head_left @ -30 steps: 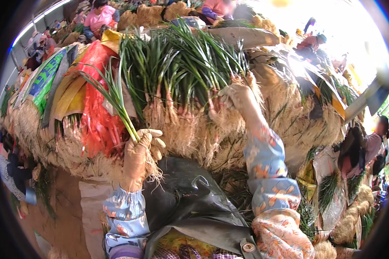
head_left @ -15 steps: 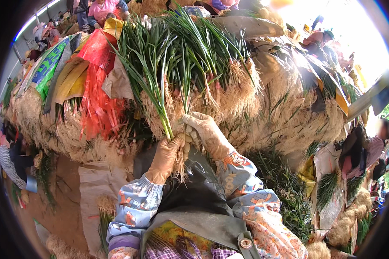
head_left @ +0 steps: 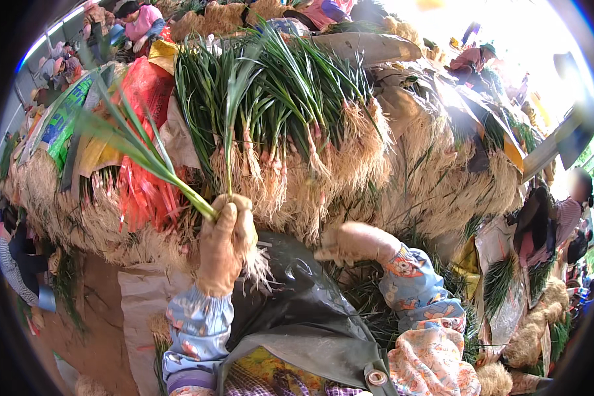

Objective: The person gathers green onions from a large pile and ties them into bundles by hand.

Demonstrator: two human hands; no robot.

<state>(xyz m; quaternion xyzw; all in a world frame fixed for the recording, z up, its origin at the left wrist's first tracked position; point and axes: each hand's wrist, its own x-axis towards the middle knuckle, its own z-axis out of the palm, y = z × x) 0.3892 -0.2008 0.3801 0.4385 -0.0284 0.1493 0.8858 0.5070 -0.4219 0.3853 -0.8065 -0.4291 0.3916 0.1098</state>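
My left hand (head_left: 226,244), in a tan glove, is closed around a few green garlic plants (head_left: 195,197). Their leaves lean up to the left, one thinner stalk stands upright, and pale roots hang below the fingers. To the right, my gloved right hand (head_left: 362,243) is apart from the plants, its fingers smeared by motion. Beyond both hands lies a thick row of green garlic (head_left: 290,99), leaves pointing away and pale roots (head_left: 363,142) hanging toward me. A dark apron (head_left: 290,277) covers my lap.
Red plastic sheeting (head_left: 145,99) and sacks cover the heap on the left. Loose green leaves (head_left: 376,310) lie by my right forearm. Rooted bundles (head_left: 538,320) sit on the ground at right. Other people (head_left: 142,26) are at the back and along both sides.
My hands have come apart: the left has moved left and tilted the garlic leftward, while the right has drawn away to the right and down. The view has shifted slightly.
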